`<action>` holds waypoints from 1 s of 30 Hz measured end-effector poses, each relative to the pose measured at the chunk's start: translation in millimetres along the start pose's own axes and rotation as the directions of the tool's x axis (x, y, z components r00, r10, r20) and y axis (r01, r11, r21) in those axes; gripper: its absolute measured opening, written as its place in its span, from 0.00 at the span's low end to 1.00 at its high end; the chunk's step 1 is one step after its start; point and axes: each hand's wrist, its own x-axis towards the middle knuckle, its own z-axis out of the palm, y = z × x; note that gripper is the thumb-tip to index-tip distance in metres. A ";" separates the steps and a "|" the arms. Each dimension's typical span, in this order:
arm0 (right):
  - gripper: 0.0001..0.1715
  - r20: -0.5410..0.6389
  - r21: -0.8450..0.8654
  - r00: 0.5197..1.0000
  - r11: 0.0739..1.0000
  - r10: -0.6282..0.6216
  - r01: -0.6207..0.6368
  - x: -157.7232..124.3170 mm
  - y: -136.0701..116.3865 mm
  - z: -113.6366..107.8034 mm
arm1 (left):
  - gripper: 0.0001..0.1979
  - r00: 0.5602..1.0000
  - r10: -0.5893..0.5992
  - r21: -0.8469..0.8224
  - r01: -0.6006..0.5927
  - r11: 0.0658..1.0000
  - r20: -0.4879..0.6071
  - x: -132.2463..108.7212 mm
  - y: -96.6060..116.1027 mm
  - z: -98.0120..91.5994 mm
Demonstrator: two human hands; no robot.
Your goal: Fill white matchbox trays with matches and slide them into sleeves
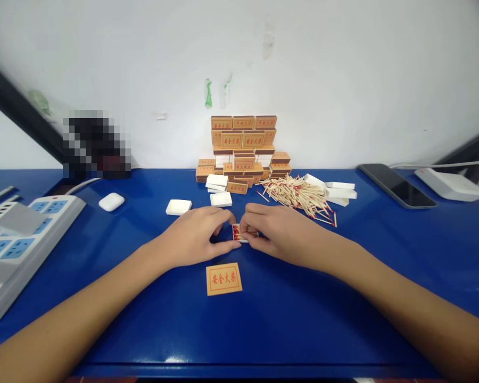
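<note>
A small white matchbox tray (234,237) lies between my hands, holding red-headed matches (237,232). My left hand (197,236) grips the tray's left end, thumb at the near side and fingers at the far side. From the right, my right hand (277,234) reaches in with its fingers pinched down on the matches, covering much of the tray. Nearer to me, an orange matchbox sleeve (224,279) with red lettering lies flat on the blue table. Behind my right hand is a loose heap of matches (295,194).
Stacked orange matchboxes (243,141) stand against the white wall. White trays (179,207) lie left of them, more white trays (341,190) right of the heap. A phone (397,184) lies far right. An earbud case (112,201) and a power strip (35,234) are left.
</note>
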 end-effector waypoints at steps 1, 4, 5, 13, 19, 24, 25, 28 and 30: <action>0.08 -0.002 -0.005 1.000 1.000 -0.002 0.002 0.0 0.2 0.9 | 0.15 1.000 0.001 0.000 -0.001 1.000 0.000 0.0 -0.2 0.0; 0.06 0.010 -0.028 1.000 1.000 0.006 -0.006 1.2 -0.5 1.5 | 0.15 1.000 0.005 0.001 -0.005 1.000 -0.005 0.1 -0.6 -0.3; 0.04 0.017 -0.031 1.000 0.999 0.011 -0.010 1.9 -1.2 1.0 | 0.15 1.000 0.007 0.000 -0.007 1.000 -0.006 0.2 -0.7 -0.4; 0.01 0.032 -0.050 0.998 0.998 0.048 -0.046 4.7 -3.6 -3.4 | 0.15 1.000 0.004 0.004 -0.004 1.000 -0.003 0.1 -0.4 0.2; 0.02 -0.001 -0.177 0.999 0.984 0.039 -0.038 2.6 -1.4 -1.9 | 0.16 1.000 0.005 0.003 -0.005 1.000 -0.004 0.7 -0.1 -0.2; 0.03 -0.011 -0.137 1.000 0.991 0.005 -0.006 1.0 0.7 -0.3 | 0.16 1.000 0.002 -0.002 -0.002 1.000 0.002 1.8 -0.2 -0.2; 0.03 -0.023 -0.128 1.000 0.992 0.007 -0.010 0.6 1.7 0.2 | 0.16 1.000 0.002 -0.002 -0.002 1.000 0.002 1.7 -0.2 -0.1; 0.04 -0.026 -0.102 0.999 0.995 0.019 -0.021 -0.9 4.1 1.1 | 0.16 1.000 0.000 -0.001 0.000 1.000 -0.001 1.0 -0.3 0.1; 0.05 -0.016 -0.090 1.000 0.996 0.020 -0.022 -1.8 4.6 1.1 | 0.16 1.000 0.003 0.001 -0.003 1.000 -0.007 0.4 -0.4 -0.1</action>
